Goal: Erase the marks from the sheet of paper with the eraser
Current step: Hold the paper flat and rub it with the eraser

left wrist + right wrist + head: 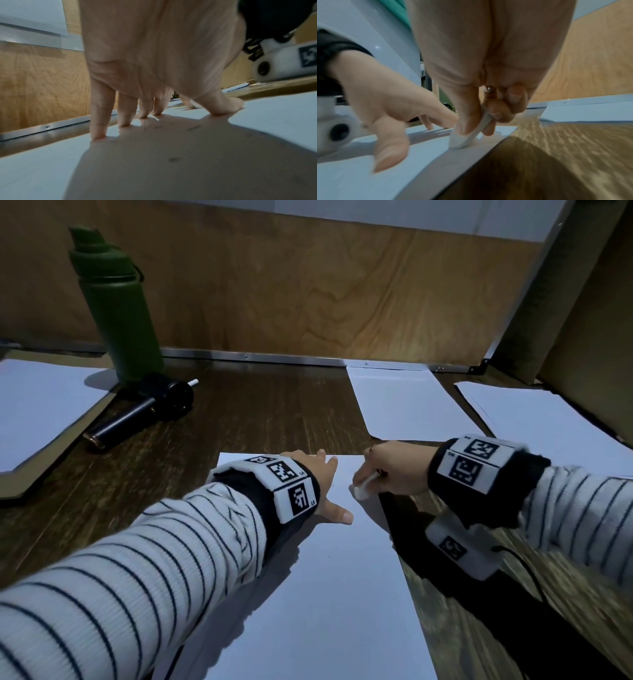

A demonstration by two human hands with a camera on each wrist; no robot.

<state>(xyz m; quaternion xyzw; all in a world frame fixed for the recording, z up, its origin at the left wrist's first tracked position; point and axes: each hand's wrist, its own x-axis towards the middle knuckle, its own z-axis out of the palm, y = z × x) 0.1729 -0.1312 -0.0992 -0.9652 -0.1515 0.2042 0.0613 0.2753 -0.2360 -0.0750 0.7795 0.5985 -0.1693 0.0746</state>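
Observation:
A white sheet of paper (325, 594) lies on the dark wooden desk in front of me. My left hand (325, 487) rests flat on its upper part, fingers (99, 121) spread and pressing the sheet (34, 169) down. My right hand (394, 470) pinches a small white eraser (361, 489) between thumb and fingers, its tip touching the paper near the right edge. In the right wrist view the eraser (465, 139) meets the sheet (376, 182) just inside its corner. A few faint dark specks (173, 159) show on the paper.
A green bottle (116, 306) stands at the back left with a black cylindrical device (144, 409) lying beside it. More white sheets lie at the left (37, 409), back right (411, 405) and far right (548, 426). A wooden panel (308, 285) closes the back.

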